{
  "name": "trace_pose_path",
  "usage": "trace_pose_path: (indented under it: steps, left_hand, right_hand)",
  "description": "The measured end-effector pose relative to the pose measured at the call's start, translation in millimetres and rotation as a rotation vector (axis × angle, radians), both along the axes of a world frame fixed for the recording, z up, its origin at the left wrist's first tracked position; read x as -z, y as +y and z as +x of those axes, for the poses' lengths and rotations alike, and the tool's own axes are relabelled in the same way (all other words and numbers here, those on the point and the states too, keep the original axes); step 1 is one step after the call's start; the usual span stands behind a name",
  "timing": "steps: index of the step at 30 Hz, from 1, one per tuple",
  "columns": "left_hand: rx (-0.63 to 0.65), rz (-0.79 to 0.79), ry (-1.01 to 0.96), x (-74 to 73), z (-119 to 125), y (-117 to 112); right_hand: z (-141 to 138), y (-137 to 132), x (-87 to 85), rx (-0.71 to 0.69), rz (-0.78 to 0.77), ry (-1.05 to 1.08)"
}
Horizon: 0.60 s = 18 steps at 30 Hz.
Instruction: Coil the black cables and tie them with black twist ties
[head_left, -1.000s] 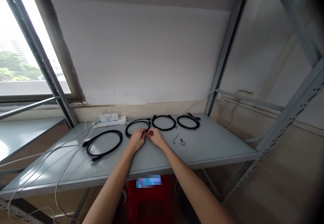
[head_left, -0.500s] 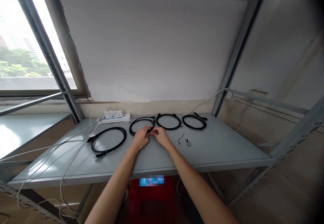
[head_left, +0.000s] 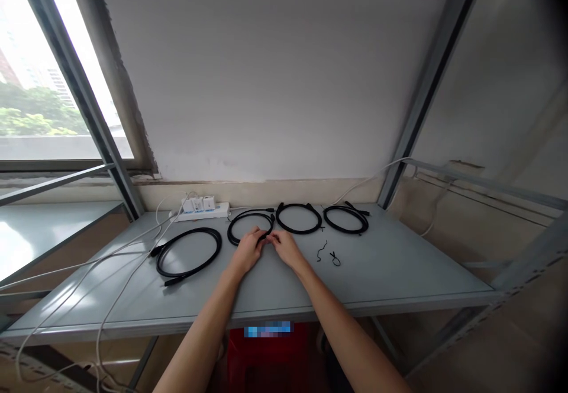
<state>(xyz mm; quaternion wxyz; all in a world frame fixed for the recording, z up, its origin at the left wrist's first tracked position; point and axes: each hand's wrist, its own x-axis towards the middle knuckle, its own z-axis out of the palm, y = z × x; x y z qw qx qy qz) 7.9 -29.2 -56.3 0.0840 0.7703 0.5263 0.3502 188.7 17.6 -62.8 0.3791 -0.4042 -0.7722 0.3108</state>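
Note:
My left hand (head_left: 249, 248) and my right hand (head_left: 284, 247) meet at the near edge of a small coiled black cable (head_left: 245, 222) on the grey shelf (head_left: 390, 263). Both hands pinch at that coil's rim, fingers closed; what sits between the fingertips is too small to make out. Two more tied black coils, the middle coil (head_left: 298, 217) and the right coil (head_left: 345, 218), lie behind and to the right. A larger loose black cable loop (head_left: 189, 251) lies to the left. Two small black twist ties (head_left: 327, 253) rest just right of my right hand.
A white power strip (head_left: 202, 208) with plugs stands at the back of the shelf, white cords (head_left: 110, 263) trailing off its left side. Metal rack uprights (head_left: 423, 91) frame the shelf. A red stool (head_left: 266, 360) sits beneath. A window (head_left: 35, 103) is at left.
The view has shifted slightly; the hands stay together at the small coil's near rim with only small finger movement.

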Motion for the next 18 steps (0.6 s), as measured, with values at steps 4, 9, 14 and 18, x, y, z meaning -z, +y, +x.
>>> trace_pose_path:
  steps: [4,9,14,18]
  left_hand:
    - [-0.028,-0.011,0.031,-0.2,0.6,-1.4]
    - [-0.026,-0.026,0.038,-3.6,1.6,-5.2]
    - [0.043,0.013,-0.030,-5.1,1.0,-4.8]
    - [0.028,0.003,-0.059,-3.5,0.3,-1.3]
  right_hand:
    - [-0.1,-3.3,-2.5,-0.002,-0.033,0.006]
    - [-0.7,-5.0,-6.3,-0.006,-0.072,0.008]
    - [-0.2,-4.8,-6.9,-0.018,-0.115,0.063]
    - [0.8,-2.6,-5.5,-0.039,-0.117,0.090]
